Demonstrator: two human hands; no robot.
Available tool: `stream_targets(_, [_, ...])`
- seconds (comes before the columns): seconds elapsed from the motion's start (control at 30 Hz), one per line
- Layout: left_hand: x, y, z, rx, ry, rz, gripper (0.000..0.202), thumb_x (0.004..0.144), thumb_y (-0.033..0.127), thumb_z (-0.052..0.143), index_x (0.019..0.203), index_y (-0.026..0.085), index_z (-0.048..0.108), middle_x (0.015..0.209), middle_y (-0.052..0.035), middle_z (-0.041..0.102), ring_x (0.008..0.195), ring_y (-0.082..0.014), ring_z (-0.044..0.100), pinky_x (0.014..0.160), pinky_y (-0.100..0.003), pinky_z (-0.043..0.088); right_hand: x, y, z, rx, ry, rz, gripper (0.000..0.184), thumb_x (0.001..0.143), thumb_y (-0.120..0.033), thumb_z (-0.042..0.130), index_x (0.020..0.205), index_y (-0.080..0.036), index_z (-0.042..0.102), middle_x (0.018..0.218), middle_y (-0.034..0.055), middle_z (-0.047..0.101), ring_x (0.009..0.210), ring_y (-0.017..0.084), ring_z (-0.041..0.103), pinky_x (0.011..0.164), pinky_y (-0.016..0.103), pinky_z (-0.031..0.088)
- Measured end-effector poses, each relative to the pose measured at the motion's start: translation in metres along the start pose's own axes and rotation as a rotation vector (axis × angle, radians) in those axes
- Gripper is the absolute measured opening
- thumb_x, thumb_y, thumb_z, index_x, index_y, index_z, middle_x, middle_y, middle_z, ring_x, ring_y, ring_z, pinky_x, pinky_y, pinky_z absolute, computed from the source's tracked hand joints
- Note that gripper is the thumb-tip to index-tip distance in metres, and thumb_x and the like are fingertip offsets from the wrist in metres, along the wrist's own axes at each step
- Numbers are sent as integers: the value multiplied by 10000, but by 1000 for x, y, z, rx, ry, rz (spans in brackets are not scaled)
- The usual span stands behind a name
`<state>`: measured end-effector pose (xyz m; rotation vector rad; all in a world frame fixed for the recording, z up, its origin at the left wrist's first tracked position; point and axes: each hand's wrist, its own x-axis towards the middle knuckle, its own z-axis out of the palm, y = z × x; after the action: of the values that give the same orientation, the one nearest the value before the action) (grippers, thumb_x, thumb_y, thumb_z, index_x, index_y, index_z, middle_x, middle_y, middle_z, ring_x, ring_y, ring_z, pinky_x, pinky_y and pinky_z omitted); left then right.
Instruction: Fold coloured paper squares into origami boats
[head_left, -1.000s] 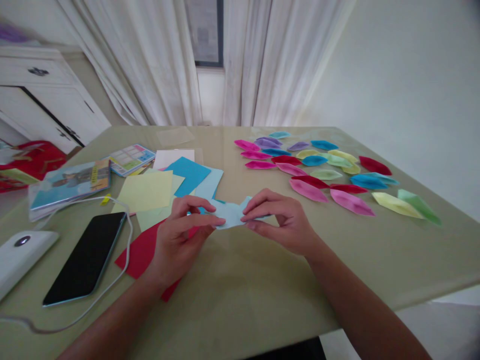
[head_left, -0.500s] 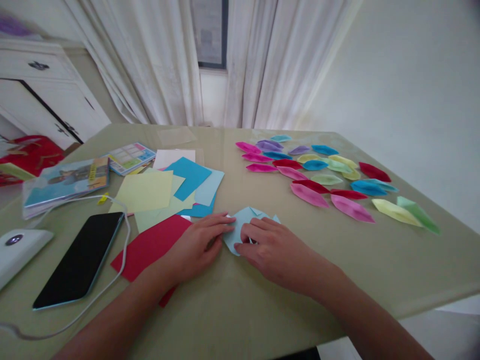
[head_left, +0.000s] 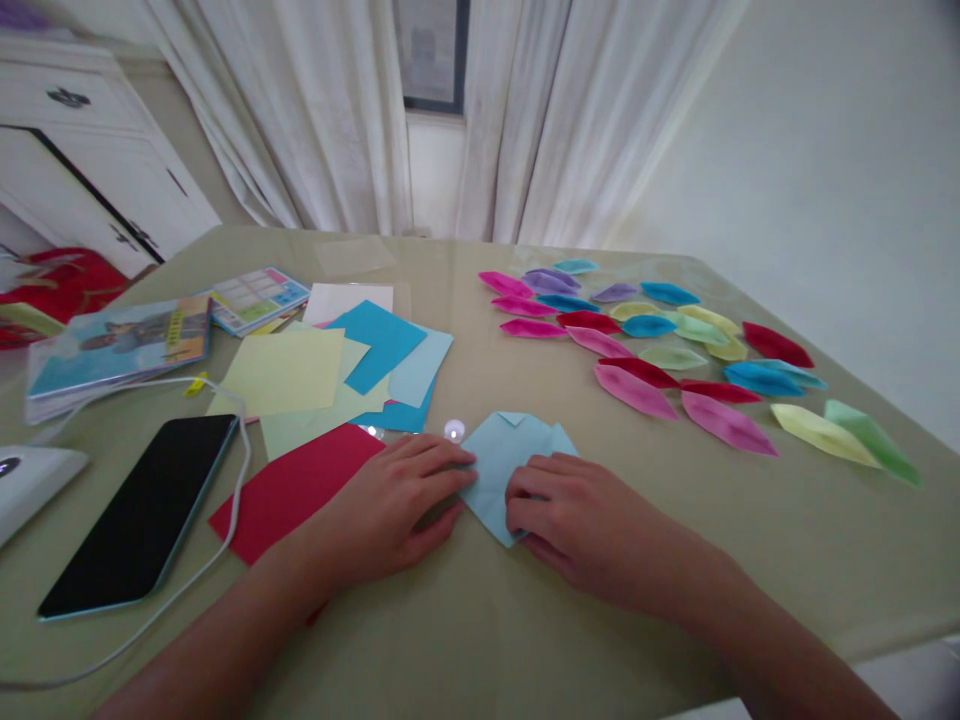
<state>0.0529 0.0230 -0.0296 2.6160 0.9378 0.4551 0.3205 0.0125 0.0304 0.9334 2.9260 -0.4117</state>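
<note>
White curtains [head_left: 322, 110] are hanging by a white cabinet [head_left: 75, 160] in a home room, where folded paper boats [head_left: 637, 390] are crowding the table [head_left: 487, 630].

Two hands at work: left hand [head_left: 390, 505], right hand [head_left: 581, 520]. One pale-blue folded paper piece [head_left: 504, 462] under my fingers [head_left: 525, 492]. Small folded paper boats in mixed colours [head_left: 634, 390]: about twenty-three, though overlaps blur the tally. Loose flat paper sheets [head_left: 281, 370]: at least seven. One black phone [head_left: 142, 510]. One white cable [head_left: 238, 470]. Two printed booklets [head_left: 120, 345]. One table [head_left: 480, 620].
</note>
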Motion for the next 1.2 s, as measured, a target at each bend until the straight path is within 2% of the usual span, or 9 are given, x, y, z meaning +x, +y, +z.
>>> stream_targets(0.13, [-1,-2,-4,-21,-18,1,352,1013,236,591,1346,278,695,1356,-106,701,1284,-311,631,1103,-486,475,-10,14,5,38,59,1,78,1018,-145,673,1017,-209,718,1045,58,756,998,249,681,949,403,476])
stream_targets(0.27, [0,-3,-2,-92,24,0,363,1015,244,613,1371,280,675,1389,-106,693,1314,-305,621,1134,-472,459,-11,28,7,258,294,31,107,1040,-175,612,1071,-209,708,1035,59,767,977,223,694,921,369,501])
stream_targets(0.4, [3,-1,0,-245,160,-24,229,1063,223,572,1234,272,716,1274,-77,764,1248,-258,674,1109,-415,488,-11,35,9,423,464,84,108,1008,-180,634,1083,-215,705,1049,60,781,975,224,714,906,363,524])
stream_targets(0.57, [5,14,-5,-479,379,-203,160,1065,255,589,1125,255,737,1068,-47,792,989,-205,736,884,-304,558,-10,34,13,672,621,132,76,997,-277,730,1047,-222,749,959,46,779,853,204,712,811,335,536])
stream_targets(0.63, [5,22,-6,-583,508,-288,135,1047,296,633,1074,251,757,962,-31,781,848,-181,718,753,-264,541,-8,30,12,809,640,135,132,961,-320,794,1046,-222,771,949,47,780,836,207,709,789,332,537])
stream_targets(0.73, [7,30,-6,-771,648,-382,158,1001,383,715,1021,245,789,860,-22,764,710,-162,662,619,-241,491,-1,21,2,915,591,143,153,930,-350,828,987,-213,795,905,43,777,810,209,697,766,329,527])
stream_targets(0.9, [10,30,-9,-1034,772,-480,282,873,474,860,1031,242,832,842,-20,745,721,-154,645,618,-224,488,18,9,-21,962,530,167,231,944,-421,802,898,-197,774,817,19,707,769,180,612,714,298,478])
stream_targets(1.0, [11,27,-11,-1177,807,-519,299,811,460,917,999,240,839,806,-5,740,690,-129,615,607,-205,469,31,8,-22,1079,545,191,266,906,-439,836,866,-190,751,767,-2,647,718,153,554,637,263,428])
stream_targets(1.2, [12,23,-9,-1176,794,-558,297,767,447,951,896,210,827,868,-33,782,768,-162,672,665,-238,531,45,6,2,1353,610,211,319,769,-430,941,818,-182,747,698,-22,625,622,118,516,560,233,378])
